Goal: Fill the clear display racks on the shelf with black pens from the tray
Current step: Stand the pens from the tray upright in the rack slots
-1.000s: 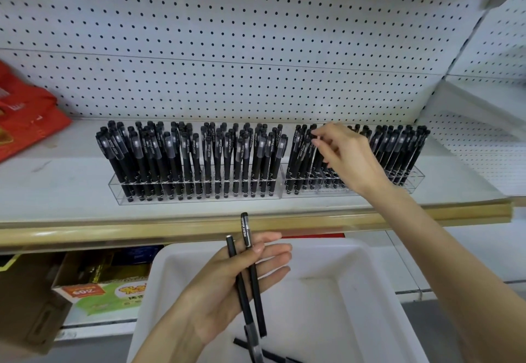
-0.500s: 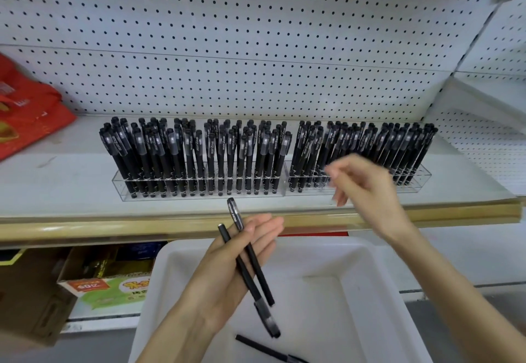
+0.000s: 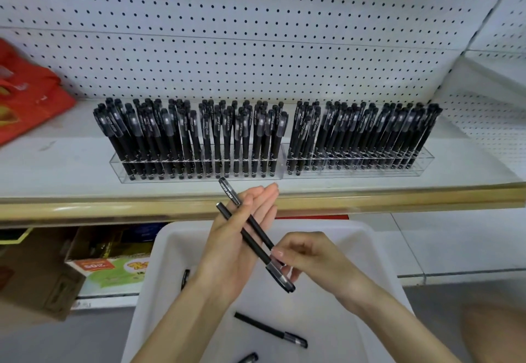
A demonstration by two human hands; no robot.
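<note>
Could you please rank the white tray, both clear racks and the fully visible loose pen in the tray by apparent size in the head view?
1. white tray, though nearest the camera.
2. left rack and right rack, about alike.
3. loose pen.

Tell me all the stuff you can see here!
pegboard: one, white, back wall
shelf: one, white with a tan edge, in front of the pegboard
racks: two, clear, side by side on the shelf
racked pens: many, black, standing in both racks
bag: one, red, shelf's left end
boxes: at least two, brown and green-orange, under the shelf
tray: one, white, below the shelf
loose pens: three showing, black, in the tray
held pens: two, black, above the tray
left hand: holds both held pens
right hand: pinches one pen's lower end
</note>
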